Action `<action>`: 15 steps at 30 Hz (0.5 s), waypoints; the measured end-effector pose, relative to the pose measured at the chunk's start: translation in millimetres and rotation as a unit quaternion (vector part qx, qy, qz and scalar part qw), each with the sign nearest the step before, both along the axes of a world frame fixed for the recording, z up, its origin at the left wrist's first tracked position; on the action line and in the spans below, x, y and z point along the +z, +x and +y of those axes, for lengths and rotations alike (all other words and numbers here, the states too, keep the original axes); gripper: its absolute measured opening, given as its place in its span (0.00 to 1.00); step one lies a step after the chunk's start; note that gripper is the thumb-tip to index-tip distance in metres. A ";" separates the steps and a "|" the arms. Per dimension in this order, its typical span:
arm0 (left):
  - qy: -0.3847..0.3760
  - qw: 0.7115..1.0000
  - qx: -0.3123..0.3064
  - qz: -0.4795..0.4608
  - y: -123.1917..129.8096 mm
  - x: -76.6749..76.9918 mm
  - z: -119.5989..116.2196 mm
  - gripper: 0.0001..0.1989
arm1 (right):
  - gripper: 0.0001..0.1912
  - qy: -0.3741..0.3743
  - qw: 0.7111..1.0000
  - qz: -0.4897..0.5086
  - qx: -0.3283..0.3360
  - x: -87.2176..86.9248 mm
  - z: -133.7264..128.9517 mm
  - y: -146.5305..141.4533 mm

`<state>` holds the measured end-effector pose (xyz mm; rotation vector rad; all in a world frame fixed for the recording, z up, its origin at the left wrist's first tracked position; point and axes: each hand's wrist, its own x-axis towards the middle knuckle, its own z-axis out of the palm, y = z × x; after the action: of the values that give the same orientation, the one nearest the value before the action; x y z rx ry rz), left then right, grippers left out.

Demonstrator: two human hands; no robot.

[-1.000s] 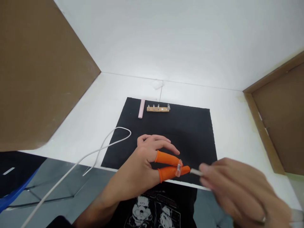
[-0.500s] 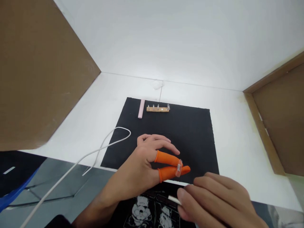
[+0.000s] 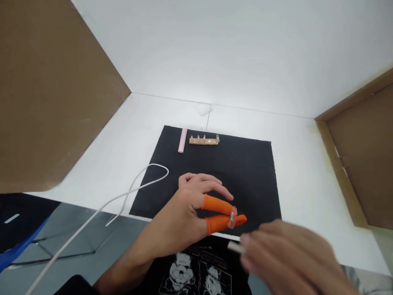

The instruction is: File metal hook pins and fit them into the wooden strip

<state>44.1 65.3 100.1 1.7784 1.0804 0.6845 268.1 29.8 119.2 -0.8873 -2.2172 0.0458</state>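
Note:
My left hand is over the front of the black mat, with orange finger cots on its thumb and index finger. Pinched between those two covered fingertips is a small, curved, clear plastic piece. Its other fingers are loosely bent. To the lower right, my right hand is blurred by motion, its fingers closed round a thin, pale stick. Only the stick's blunt end sticks out towards the left; the hand hides the rest. A gap separates that end from the clear piece.
The black mat lies on a white table. Towards its back are a pink tube and a wooden strip bearing several clear pieces. A white cable loops in at left. Cardboard panels flank both sides.
My right hand, with the pale stick, has shifted right and slightly up, and is now blurred. My left hand and the clear piece have barely moved.

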 end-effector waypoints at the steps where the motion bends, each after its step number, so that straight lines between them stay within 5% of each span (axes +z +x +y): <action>1: -0.002 1.000 0.000 0.001 0.2 -0.2 -0.3 0.03 | 0.08 -0.022 1.000 -0.002 -0.020 -0.9 2.3 6.5; 6: -0.009 1.000 0.000 -0.005 0.7 -1.3 0.3 0.03 | 0.04 -0.047 0.994 0.007 -0.095 -4.3 3.6 23.1; 15: -0.008 1.000 0.000 -0.015 0.1 -1.2 1.9 0.04 | 0.16 -0.020 0.997 -0.048 -0.064 -4.1 -6.3 5.5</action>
<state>44.2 67.2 98.9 1.7487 1.0618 0.6983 273.5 23.4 115.1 -1.0721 -2.2492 -0.0134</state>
